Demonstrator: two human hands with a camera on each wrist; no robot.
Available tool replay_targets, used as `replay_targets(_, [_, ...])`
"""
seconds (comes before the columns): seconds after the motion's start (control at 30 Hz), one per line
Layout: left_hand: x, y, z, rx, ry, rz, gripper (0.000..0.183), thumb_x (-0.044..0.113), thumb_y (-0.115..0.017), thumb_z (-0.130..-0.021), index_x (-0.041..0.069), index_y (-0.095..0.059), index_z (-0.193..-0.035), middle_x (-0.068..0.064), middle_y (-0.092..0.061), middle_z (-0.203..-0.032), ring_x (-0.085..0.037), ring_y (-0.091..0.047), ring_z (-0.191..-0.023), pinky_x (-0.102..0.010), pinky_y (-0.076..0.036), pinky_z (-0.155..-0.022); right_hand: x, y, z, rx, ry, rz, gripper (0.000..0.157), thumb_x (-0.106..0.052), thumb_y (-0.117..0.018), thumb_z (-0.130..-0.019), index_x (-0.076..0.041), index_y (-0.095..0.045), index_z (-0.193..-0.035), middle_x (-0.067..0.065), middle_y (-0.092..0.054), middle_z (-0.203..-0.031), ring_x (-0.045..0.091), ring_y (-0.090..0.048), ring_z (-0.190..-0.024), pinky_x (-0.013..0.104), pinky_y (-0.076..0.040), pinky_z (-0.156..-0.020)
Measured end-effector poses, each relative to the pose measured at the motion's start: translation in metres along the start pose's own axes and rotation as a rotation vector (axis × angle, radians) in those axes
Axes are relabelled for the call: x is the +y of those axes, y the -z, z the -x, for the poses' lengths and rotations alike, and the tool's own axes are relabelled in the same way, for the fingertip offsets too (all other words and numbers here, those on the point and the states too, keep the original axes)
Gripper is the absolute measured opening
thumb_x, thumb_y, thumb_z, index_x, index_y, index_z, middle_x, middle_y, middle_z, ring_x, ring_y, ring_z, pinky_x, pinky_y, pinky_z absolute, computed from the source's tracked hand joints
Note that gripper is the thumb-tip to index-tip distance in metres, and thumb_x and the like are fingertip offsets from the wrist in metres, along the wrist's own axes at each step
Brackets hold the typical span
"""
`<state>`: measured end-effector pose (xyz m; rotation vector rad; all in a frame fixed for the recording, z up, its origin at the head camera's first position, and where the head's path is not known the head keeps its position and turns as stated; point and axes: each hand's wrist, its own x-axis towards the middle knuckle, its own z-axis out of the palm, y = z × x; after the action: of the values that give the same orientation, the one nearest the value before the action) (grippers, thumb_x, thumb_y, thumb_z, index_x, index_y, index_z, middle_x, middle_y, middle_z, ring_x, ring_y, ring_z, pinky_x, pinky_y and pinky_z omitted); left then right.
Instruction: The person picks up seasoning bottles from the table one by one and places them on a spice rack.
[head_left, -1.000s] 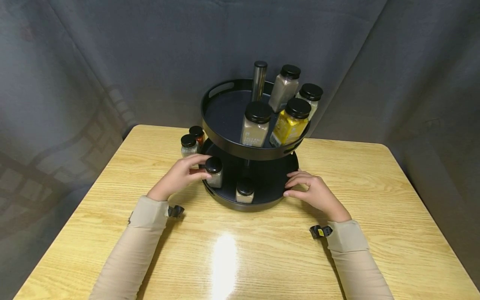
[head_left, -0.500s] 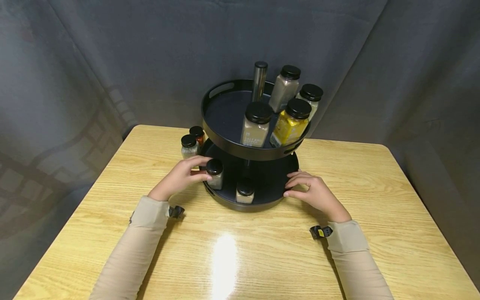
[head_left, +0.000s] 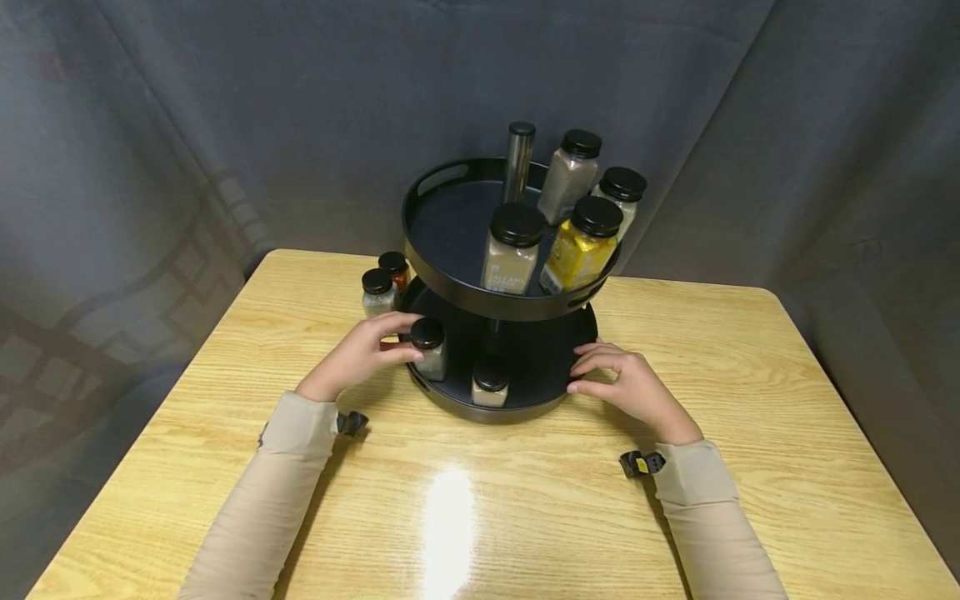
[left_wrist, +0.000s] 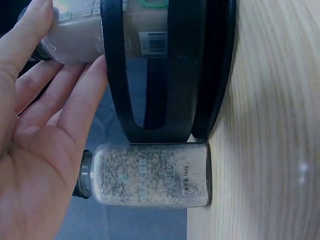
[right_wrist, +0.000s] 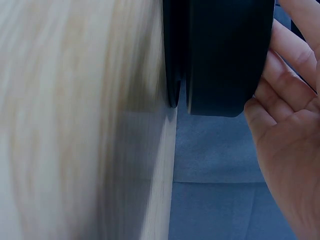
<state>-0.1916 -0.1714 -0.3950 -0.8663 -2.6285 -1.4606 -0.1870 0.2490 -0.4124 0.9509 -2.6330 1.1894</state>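
Note:
A two-tier black turntable rack stands on the table, its lower tray (head_left: 525,354) beneath the upper tray (head_left: 450,221). My left hand (head_left: 363,350) pinches a black-lidded spice jar (head_left: 432,362) between thumb and fingers at the left of the lower tray. In the left wrist view this jar (left_wrist: 77,37) stands inside the tray wall, its barcode showing through the handle slot. A short jar (head_left: 490,393) with pale tan contents sits at the lower tray's front. My right hand (head_left: 622,383) rests its fingertips on the lower tray's right rim (right_wrist: 230,60), with the fingers relaxed.
Two jars stand on the table left of the rack: one with speckled contents (head_left: 378,298), one reddish (head_left: 398,273). On the upper tray are a yellow jar (head_left: 576,254), a tan jar (head_left: 510,265) and others, around a metal post (head_left: 518,162). A grey curtain (head_left: 337,125) hangs behind.
The jar in my left hand has shifted slightly lower and toward the front of the lower tray. My right hand and the rack have stayed in place.

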Motion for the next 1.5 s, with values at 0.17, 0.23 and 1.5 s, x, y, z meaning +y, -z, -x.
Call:
replay_targets(0.17, [0.001, 0.002, 0.001, -0.006, 0.023, 0.019, 0.047, 0.008, -0.079, -0.087, 0.001, -0.064, -0.131, -0.015, -0.064, -0.13, -0.034, -0.06, -0.123, -0.049, -0.054, -0.098, 0.0, -0.001, -0.001, 0.001, 0.009, -0.002, 0.015, -0.01, -0.086, -0.079, -0.014, -0.079, -0.092, 0.004, -0.075, -0.103, 0.034, -0.064, -0.116, 0.053, -0.031, -0.117])
replay_targets(0.23, [0.001, 0.002, 0.002, -0.005, 0.031, 0.024, 0.046, 0.008, -0.079, -0.087, 0.001, -0.064, -0.131, -0.015, -0.063, -0.13, -0.035, -0.06, -0.123, -0.049, -0.054, -0.098, -0.001, -0.001, -0.002, 0.001, 0.008, 0.0, 0.014, -0.01, -0.085, -0.08, -0.014, -0.079, -0.092, 0.004, -0.075, -0.104, 0.034, -0.064, -0.116, 0.053, -0.033, -0.117])
replay_targets(1.5, [-0.012, 0.013, 0.003, -0.044, -0.07, -0.242, 0.016, 0.01, -0.084, -0.083, 0.009, -0.078, -0.097, -0.01, -0.073, -0.114, -0.029, -0.066, -0.116, -0.044, -0.052, -0.099, 0.014, 0.01, -0.003, -0.051, -0.076, -0.151, 0.014, -0.008, -0.078, -0.089, -0.015, -0.078, -0.101, 0.005, -0.073, -0.113, 0.029, -0.051, -0.134, 0.013, -0.035, -0.109])
